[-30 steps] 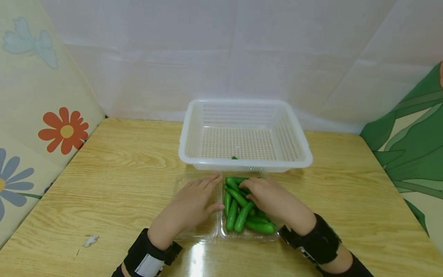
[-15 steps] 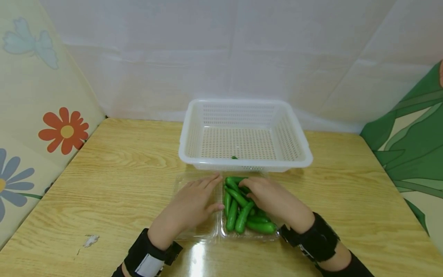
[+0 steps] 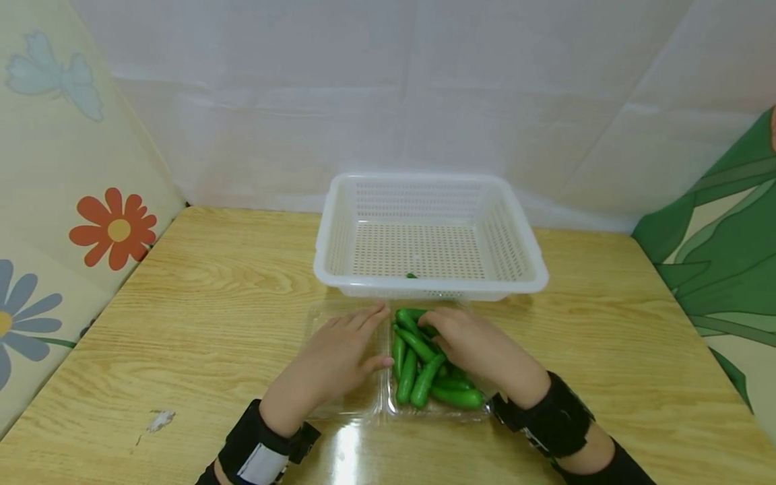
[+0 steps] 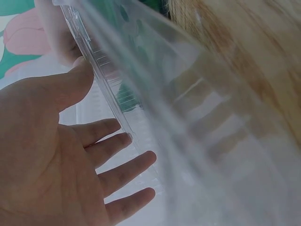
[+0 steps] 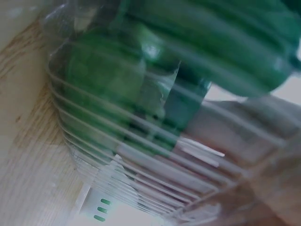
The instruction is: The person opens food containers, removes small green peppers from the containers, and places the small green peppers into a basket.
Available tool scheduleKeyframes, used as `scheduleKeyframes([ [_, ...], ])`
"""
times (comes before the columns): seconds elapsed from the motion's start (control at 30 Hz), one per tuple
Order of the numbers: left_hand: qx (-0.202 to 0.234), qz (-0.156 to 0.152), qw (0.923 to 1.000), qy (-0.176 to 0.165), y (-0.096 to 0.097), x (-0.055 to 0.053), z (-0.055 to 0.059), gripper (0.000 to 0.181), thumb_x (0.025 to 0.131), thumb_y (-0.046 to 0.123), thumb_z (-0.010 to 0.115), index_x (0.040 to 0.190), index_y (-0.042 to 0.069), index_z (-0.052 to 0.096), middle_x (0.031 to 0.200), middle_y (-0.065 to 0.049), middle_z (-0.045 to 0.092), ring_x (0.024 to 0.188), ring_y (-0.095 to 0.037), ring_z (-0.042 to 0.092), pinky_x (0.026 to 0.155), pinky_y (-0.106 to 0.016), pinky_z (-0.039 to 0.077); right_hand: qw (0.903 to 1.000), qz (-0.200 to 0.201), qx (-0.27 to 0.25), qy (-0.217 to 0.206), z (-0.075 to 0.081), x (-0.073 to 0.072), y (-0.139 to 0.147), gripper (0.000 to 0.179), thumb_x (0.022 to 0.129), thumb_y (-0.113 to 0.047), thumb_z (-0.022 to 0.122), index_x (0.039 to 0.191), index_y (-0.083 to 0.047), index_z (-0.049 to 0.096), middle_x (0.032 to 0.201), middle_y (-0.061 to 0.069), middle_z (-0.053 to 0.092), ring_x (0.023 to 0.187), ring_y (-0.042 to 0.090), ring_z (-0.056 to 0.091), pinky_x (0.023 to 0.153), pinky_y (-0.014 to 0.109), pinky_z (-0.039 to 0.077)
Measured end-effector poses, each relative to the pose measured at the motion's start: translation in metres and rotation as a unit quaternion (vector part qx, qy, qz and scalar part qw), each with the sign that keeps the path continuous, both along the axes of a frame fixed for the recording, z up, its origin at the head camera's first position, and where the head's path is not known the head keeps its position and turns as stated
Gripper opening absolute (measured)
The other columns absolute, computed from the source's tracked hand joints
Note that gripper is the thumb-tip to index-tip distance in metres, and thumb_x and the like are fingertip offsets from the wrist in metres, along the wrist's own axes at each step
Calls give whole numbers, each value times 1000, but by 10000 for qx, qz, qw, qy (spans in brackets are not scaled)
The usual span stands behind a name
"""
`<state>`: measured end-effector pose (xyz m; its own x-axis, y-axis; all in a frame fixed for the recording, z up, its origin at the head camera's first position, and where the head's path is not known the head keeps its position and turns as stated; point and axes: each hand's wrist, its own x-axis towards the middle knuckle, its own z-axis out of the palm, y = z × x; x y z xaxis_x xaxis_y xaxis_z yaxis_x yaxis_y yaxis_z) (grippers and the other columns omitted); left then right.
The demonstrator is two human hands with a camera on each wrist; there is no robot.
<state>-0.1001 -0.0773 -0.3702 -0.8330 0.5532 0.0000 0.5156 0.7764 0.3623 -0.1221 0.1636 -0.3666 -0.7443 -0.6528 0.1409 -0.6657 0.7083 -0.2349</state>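
Several smooth green cucumbers (image 3: 415,343), small in size, lie heaped in the right half of a clear plastic clamshell box (image 3: 388,403). Over the box's left half, my left hand (image 3: 336,353) is spread with straight fingers; its thumb reaches the ridge between the halves. The left wrist view shows its palm with nothing in it, thumb at the clear plastic edge (image 4: 113,94). My right hand (image 3: 479,343) reaches into the heap from the right, its thumb and finger curled about a dark green cucumber (image 3: 428,332). The hand covers most of that cucumber.
Right behind the box stands a white perforated basket (image 3: 430,288), with a bit of green (image 3: 411,275) showing inside its front rim. The wooden table (image 3: 230,289) bears a pale worn patch (image 3: 160,420) at front left. A white sheet (image 3: 412,94) hangs at the back.
My right hand has shifted very slightly within the heap, and a cucumber near its thumb has moved a little. The left hand and the basket stay in place.
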Motion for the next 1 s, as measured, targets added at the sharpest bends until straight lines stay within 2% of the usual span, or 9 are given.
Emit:
scheduleKeyframes([
  [0.27,26,-19,10000,24,0,0,0,75,95,48,60,154,10,34,160,-7,30,142,-29,36,115,-52,31,9999,-11,6,133,0,0,0,27,84,8,68,109,1,69,104,10,69,94,23,67,81,36,58],
  [1.0,-32,28,10000,43,1,2,1,73,97,48,58,155,12,33,160,-7,30,142,-28,35,115,-52,30,9998,-211,-43,44,2,1,-2,28,86,8,67,113,1,67,110,14,69,102,28,66,87,40,57],
])
